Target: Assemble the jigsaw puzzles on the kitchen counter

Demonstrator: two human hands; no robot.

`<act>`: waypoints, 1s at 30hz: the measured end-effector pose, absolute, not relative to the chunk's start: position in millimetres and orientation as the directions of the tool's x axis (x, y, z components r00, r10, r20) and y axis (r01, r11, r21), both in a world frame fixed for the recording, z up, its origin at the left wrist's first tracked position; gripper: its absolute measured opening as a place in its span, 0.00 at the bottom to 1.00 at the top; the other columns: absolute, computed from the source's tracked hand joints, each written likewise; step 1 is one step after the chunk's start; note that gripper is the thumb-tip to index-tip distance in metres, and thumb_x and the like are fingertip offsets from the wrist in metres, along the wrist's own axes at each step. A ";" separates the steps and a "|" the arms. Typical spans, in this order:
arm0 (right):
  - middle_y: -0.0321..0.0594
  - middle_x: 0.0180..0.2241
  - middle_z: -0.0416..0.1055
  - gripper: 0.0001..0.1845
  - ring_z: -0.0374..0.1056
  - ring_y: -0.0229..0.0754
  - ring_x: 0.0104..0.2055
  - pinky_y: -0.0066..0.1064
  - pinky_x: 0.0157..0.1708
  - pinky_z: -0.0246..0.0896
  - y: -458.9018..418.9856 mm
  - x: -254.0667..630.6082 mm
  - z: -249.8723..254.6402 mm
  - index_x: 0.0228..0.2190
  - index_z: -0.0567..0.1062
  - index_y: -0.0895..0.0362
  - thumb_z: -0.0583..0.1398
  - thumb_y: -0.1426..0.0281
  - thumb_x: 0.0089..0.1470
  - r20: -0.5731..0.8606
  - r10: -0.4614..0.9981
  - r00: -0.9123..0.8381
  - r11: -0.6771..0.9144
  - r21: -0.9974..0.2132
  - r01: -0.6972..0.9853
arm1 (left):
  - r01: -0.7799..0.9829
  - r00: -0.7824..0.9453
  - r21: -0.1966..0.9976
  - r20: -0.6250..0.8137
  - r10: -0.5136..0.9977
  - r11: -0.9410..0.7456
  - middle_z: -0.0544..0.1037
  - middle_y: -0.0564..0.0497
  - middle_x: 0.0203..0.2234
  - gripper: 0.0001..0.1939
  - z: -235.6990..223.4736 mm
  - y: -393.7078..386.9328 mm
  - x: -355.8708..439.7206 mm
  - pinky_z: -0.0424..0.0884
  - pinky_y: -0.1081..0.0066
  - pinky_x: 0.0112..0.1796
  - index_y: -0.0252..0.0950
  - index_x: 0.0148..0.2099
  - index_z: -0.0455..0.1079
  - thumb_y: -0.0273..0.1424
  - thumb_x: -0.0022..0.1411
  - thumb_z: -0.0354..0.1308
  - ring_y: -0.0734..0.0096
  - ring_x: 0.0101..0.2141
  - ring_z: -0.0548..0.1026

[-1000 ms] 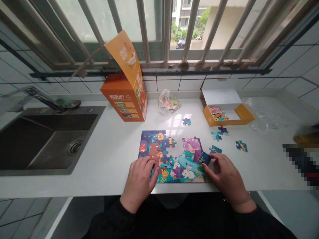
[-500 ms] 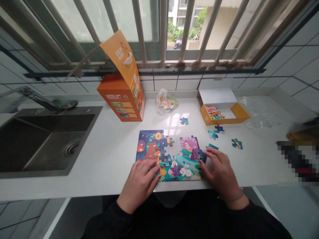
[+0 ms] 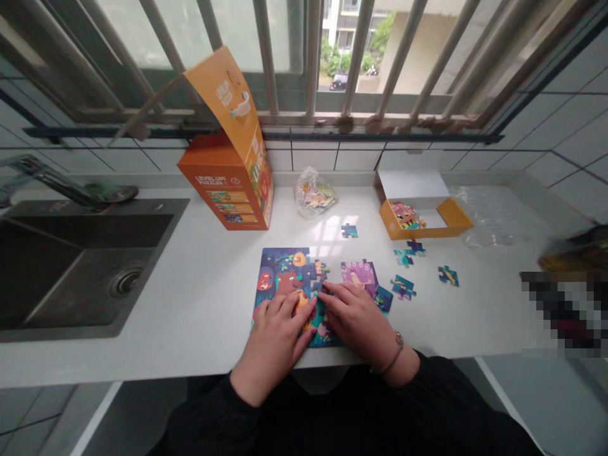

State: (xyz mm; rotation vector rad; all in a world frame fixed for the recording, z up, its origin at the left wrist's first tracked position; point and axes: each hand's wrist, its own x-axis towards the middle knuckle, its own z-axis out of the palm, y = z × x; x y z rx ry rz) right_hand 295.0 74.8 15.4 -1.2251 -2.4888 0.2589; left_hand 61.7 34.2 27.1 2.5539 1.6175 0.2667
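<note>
A partly joined jigsaw puzzle with a bear, a fox and other animals lies near the counter's front edge. My left hand lies over its lower left part, fingers stretched out on the pieces. Close beside it, my right hand rests on the middle of the puzzle with its fingers extended, covering much of the lower right. The fingertips of both hands nearly meet. A dark blue puzzle piece sits at the right side, just beyond my right hand. A gap shows between the left section and the purple bird section.
Several loose pieces lie to the right, including a blue piece and another. One piece lies behind the puzzle. Further back stand an orange puzzle box, a clear bag of pieces and an open yellow box. A sink is at left.
My right hand has moved left from the puzzle's right edge to its middle, uncovering a loose blue piece. My left hand has shifted slightly right. The view has tilted a little.
</note>
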 end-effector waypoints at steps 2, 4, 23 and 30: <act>0.49 0.66 0.74 0.23 0.71 0.57 0.64 0.54 0.65 0.68 75.3 297.7 12.9 0.62 0.77 0.53 0.62 0.74 0.67 0.233 0.791 -0.566 0.612 -0.315 0.726 | 0.892 0.398 0.185 0.108 0.911 -0.412 0.76 0.43 0.63 0.26 26.0 35.1 63.8 0.67 0.48 0.56 0.47 0.72 0.70 0.40 0.75 0.63 0.46 0.58 0.72; 0.49 0.68 0.72 0.24 0.70 0.57 0.65 0.56 0.66 0.66 75.2 298.3 12.4 0.63 0.77 0.53 0.62 0.74 0.67 0.221 0.789 -0.573 0.614 -0.312 0.725 | 0.897 0.380 0.191 0.131 0.916 -0.400 0.76 0.42 0.61 0.26 24.2 35.0 64.5 0.67 0.48 0.56 0.46 0.72 0.70 0.41 0.75 0.63 0.46 0.58 0.72; 0.51 0.68 0.72 0.24 0.70 0.58 0.65 0.54 0.63 0.64 77.2 292.4 14.6 0.63 0.76 0.52 0.62 0.75 0.67 0.233 0.812 -0.536 0.584 -0.340 0.737 | 0.886 0.377 0.221 0.170 0.911 -0.408 0.77 0.40 0.60 0.28 20.7 34.8 63.4 0.69 0.47 0.56 0.42 0.72 0.70 0.39 0.74 0.63 0.46 0.57 0.73; 0.46 0.50 0.81 0.12 0.75 0.55 0.53 0.52 0.61 0.68 87.4 282.0 16.3 0.53 0.77 0.55 0.62 0.74 0.69 0.244 0.884 -0.399 0.467 -0.428 0.773 | 0.876 0.387 0.230 0.190 0.902 -0.424 0.77 0.41 0.60 0.26 21.2 37.4 62.2 0.70 0.48 0.55 0.45 0.70 0.72 0.38 0.73 0.64 0.47 0.58 0.73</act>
